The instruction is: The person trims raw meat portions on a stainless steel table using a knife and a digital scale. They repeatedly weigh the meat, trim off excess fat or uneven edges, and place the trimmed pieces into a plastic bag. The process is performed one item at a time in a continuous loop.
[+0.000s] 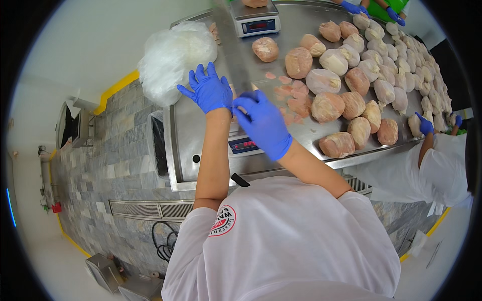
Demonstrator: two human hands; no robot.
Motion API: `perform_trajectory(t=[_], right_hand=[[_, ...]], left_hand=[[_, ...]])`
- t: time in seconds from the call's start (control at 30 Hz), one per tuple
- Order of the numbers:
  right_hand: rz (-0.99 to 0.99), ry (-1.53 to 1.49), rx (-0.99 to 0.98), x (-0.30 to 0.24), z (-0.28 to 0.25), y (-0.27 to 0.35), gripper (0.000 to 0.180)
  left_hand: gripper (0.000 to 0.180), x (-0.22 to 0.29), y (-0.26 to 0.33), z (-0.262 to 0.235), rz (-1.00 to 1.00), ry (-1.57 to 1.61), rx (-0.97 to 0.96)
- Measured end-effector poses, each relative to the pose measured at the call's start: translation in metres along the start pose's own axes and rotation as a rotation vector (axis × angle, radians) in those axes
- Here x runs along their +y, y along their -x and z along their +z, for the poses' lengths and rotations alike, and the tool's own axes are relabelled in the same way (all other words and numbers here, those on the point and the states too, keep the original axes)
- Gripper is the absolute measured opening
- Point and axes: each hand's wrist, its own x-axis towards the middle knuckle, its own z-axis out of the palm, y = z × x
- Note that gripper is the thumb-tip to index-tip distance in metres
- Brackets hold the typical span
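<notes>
Both my hands wear blue gloves over a steel table (pixel 186 145). My left hand (pixel 208 90) hovers with its fingers spread and holds nothing, close to a heap of clear plastic bags (pixel 170 55). My right hand (pixel 262 124) is closed around the near end of a long grey knife-like blade (pixel 233 50), blurred and pointing away from me. Under both hands sits a small scale (pixel 244 145) with a red display. Loose pink meat pieces (pixel 293 103) lie just right of my right hand.
Several bagged chicken pieces (pixel 326 108) cover the table's right half. A second scale (pixel 253 21) at the far edge carries one piece. A co-worker's gloved hand (pixel 426 124) reaches in at right; other gloved hands (pixel 351 7) work at the far end. Stone-tiled floor lies left.
</notes>
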Motion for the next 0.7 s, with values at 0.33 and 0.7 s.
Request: perform_trajectory(t=[0.33, 0.7], right_hand=[[0.062, -0.228, -0.048, 0.016, 0.017, 0.004, 0.017], [0.039, -0.331, -0.037, 0.027, 0.009, 0.003, 0.018]], left_hand=[[0.060, 0.006, -0.006, -0.023, -0.195, 0.267, 0.119], [0.059, 0.013, 0.011, -0.036, -0.227, 0.118, 0.216]])
